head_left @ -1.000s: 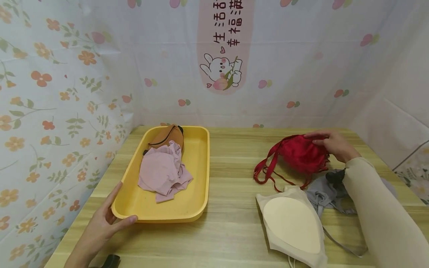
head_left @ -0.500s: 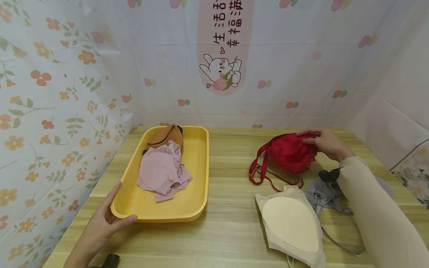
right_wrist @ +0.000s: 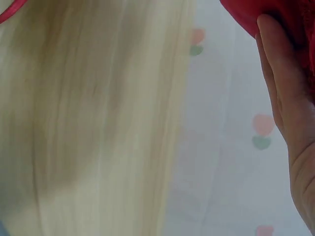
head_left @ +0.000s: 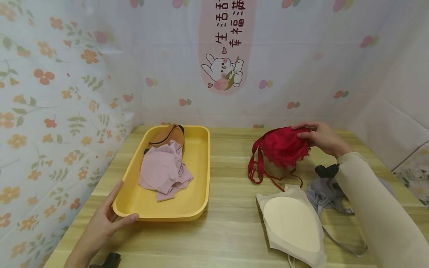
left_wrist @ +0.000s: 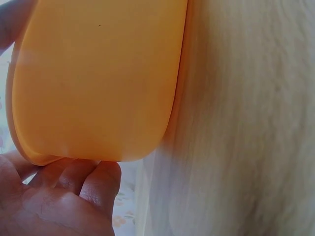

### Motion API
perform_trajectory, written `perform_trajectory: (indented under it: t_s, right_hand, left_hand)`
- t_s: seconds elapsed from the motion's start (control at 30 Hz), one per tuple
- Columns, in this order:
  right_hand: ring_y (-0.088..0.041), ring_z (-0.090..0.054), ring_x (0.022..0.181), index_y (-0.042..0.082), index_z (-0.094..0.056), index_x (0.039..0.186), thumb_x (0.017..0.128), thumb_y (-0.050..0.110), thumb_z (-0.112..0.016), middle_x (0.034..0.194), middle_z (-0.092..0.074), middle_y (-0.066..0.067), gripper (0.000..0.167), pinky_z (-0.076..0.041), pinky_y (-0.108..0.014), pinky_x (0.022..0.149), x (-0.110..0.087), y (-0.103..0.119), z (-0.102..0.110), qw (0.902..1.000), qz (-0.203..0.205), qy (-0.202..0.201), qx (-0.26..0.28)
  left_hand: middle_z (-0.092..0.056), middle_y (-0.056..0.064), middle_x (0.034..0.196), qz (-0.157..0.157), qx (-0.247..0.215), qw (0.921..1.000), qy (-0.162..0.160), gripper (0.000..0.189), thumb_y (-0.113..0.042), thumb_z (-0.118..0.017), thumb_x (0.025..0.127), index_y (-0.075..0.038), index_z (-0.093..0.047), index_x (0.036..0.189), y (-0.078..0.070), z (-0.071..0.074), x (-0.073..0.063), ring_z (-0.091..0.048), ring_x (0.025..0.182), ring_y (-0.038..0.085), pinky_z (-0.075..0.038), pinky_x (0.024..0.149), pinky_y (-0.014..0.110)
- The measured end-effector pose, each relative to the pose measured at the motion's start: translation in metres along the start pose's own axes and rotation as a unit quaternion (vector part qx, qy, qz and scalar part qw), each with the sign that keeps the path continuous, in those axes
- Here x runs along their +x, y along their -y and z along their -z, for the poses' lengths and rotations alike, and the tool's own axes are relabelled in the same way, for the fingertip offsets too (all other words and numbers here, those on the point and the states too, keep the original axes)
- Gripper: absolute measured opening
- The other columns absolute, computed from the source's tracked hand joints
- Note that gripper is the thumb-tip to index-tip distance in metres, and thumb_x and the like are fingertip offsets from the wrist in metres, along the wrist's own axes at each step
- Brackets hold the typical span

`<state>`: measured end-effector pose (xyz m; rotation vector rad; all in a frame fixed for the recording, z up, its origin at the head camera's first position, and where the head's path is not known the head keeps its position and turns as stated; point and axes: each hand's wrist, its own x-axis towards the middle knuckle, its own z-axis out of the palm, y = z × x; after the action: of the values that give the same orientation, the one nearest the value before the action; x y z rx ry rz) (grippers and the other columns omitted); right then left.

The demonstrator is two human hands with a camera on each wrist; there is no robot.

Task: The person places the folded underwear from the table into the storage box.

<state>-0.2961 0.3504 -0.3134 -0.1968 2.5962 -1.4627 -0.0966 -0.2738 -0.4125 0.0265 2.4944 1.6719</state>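
Note:
My right hand [head_left: 320,137] pinches a red lace-trimmed bra [head_left: 285,145] at its right side, toward the back right of the table. The bra's straps dangle to the left and its lower edge hangs above the wood. In the right wrist view, red cloth [right_wrist: 241,12] shows beside the fingers. With thumb on the rim and fingers along the outer wall, my left hand [head_left: 104,223] grips the near left corner of a yellow plastic basin [head_left: 201,175]. Inside the basin, a crumpled pink garment [head_left: 157,171] lies partly over an orange-brown one with dark edging [head_left: 169,137].
A beige bra [head_left: 291,223] with a smooth pad lies at the front right. Next to it a grey garment [head_left: 323,193] with a strap is partly covered by my right sleeve. Patterned cloth walls [head_left: 151,104] enclose the table's back and sides.
My right hand has moved left and upward, raising the red bra off the table. The left hand and basin stay in place.

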Motion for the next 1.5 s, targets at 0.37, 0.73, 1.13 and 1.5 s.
perform_trajectory:
  t_s: [0.37,0.73,1.13,1.5]
  right_hand:
    - [-0.008,-0.064,0.079,0.010,-0.059,0.138,0.102,0.018,-0.059,0.109,-0.064,0.015,0.037,-0.058,-0.023,0.073,0.006,0.031,-0.010,0.9998,0.014,-0.011,0.012]
    - [-0.007,-0.064,0.076,0.013,-0.061,0.137,0.101,0.015,-0.060,0.119,-0.055,0.005,0.036,-0.057,-0.021,0.070,0.010,0.056,-0.023,0.9965,0.035,-0.009,0.075]
    - [-0.010,-0.067,0.078,0.006,-0.048,0.149,0.099,0.009,-0.063,0.114,-0.060,-0.001,0.053,-0.058,-0.019,0.070,0.011,0.078,-0.048,0.9814,0.050,0.009,0.185]
    - [-0.013,-0.068,0.084,0.012,-0.056,0.143,0.100,0.008,-0.060,0.121,-0.062,-0.004,0.044,-0.060,-0.020,0.074,0.015,0.099,-0.064,0.9724,0.067,0.028,0.221]
  left_hand:
    - [0.007,0.014,0.170,0.001,-0.004,1.0000,0.002,0.101,-0.017,-0.068,0.096,-0.031,0.007,0.162,-0.004,-0.001,-0.001,-0.017,0.150,0.048,-0.036,0.091,-0.004]
    - [0.005,0.014,0.170,-0.008,0.002,1.0000,0.001,0.101,-0.016,-0.069,0.095,-0.031,0.006,0.162,-0.001,0.000,0.001,-0.019,0.150,0.044,-0.037,0.092,-0.004]
    - [0.004,0.015,0.170,-0.014,-0.005,0.9999,0.000,0.100,-0.015,-0.068,0.096,-0.030,0.005,0.162,0.000,0.000,0.000,-0.021,0.150,0.041,-0.039,0.093,-0.002]
    - [0.006,0.014,0.170,-0.008,-0.015,0.9999,-0.001,0.101,-0.015,-0.069,0.096,-0.033,0.006,0.162,-0.001,-0.001,0.000,-0.018,0.150,0.046,-0.039,0.092,-0.003]
